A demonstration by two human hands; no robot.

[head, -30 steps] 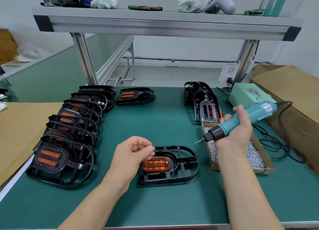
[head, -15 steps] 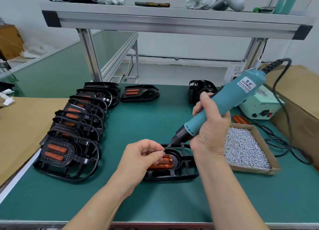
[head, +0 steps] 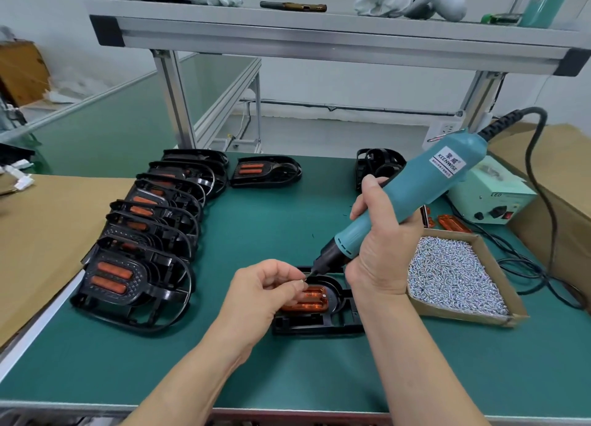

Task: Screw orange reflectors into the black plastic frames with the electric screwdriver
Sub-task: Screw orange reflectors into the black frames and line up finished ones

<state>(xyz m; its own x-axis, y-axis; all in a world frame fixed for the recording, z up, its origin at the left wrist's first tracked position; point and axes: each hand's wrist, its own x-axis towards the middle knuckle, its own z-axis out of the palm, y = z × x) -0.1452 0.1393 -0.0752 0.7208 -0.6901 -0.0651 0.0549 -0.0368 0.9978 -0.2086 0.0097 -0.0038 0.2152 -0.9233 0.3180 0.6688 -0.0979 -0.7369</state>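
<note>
A green mat (head: 287, 208) covers the bench, under an aluminium shelf (head: 319, 32) in a white-walled room. The frame (head: 319, 323) lies near the mat's front edge, with the orange reflector (head: 315, 299) seated in it. Over the reflector the left hand (head: 259, 294) pinches a screw (head: 303, 279). The right hand (head: 380, 259) is wrapped round the screwdriver (head: 415, 189), its bit tip at the screw. Just right of the frame sits a box (head: 499, 317) of screws, with a power unit (head: 492, 198) and a trailing cable (head: 543, 202) behind it. Left of the frame, a row (head: 153, 221) of frames with reflectors lines the mat's edge, with cardboard (head: 48, 234) beyond. Bare mat lies behind the frame and in front of it.
</note>
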